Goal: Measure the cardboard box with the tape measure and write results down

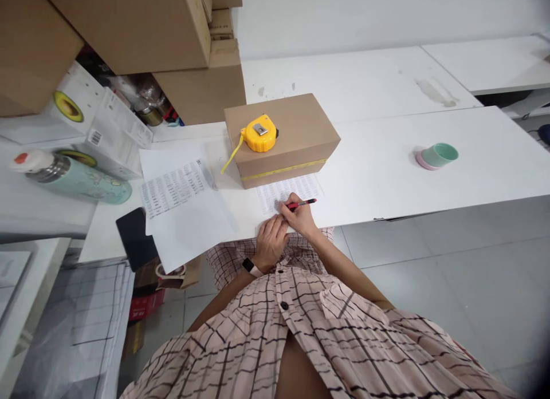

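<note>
My right hand point(299, 217) is closed around a red pen point(302, 203), its tip on a printed sheet point(287, 191) at the near edge of the white table point(387, 170). My left hand point(270, 243) lies flat beside it with fingers loosely spread, resting on the table edge next to the sheet; a watch is on that wrist. Just behind the sheet stands a brown cardboard box point(281, 138) with a yellow tape measure point(259, 133) on top, its tape hanging over the box's left side.
More printed papers point(180, 207) and a black phone point(135, 237) lie to the left. A green flask point(73, 178), white cartons point(101, 124) and stacked cardboard boxes point(141, 27) crowd the back left. A mint cup point(438, 154) sits at right.
</note>
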Motion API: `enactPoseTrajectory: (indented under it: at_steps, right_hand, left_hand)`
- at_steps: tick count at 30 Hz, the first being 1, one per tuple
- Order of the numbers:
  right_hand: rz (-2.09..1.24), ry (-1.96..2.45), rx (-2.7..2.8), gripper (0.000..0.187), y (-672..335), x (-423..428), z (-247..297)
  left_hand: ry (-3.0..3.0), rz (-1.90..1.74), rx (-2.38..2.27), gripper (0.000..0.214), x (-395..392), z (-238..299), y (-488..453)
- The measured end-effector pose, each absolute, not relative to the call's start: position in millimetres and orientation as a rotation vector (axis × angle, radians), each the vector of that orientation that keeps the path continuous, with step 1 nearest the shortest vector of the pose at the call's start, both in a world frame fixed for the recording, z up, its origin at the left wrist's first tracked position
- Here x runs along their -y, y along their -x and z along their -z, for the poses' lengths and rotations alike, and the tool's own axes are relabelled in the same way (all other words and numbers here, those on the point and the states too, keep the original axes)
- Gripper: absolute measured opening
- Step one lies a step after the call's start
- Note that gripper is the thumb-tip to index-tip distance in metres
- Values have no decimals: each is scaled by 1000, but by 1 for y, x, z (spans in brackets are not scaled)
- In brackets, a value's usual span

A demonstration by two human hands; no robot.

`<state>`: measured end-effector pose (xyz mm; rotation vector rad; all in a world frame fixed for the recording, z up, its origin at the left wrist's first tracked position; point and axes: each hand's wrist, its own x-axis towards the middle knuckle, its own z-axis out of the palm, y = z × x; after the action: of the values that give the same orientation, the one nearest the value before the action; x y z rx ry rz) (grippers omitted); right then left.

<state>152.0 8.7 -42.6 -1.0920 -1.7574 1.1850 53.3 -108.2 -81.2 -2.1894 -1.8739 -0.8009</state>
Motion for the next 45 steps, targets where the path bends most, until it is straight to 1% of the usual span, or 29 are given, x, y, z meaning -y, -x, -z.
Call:
enactPoseTrajectory:
  at_steps: [11,23,37,45]
  right_hand:
    - [-1163,1093,1765,31,-152,-9,41]
    - [-1162,1111,1741,33,-153,-10,46]
    - [-1147,1124,1696,30,-153,-10,43]
    - [-1159,1131,1730,30,-153,-11,44]
  left_hand:
    - [2147,799,1822,35,108,80,-54]
    - [2182,804,1880,35,108,78,-54]
    - [2187,821,1868,37,109,78,-54]
    - [2175,827,1851,34,109,77,-54]
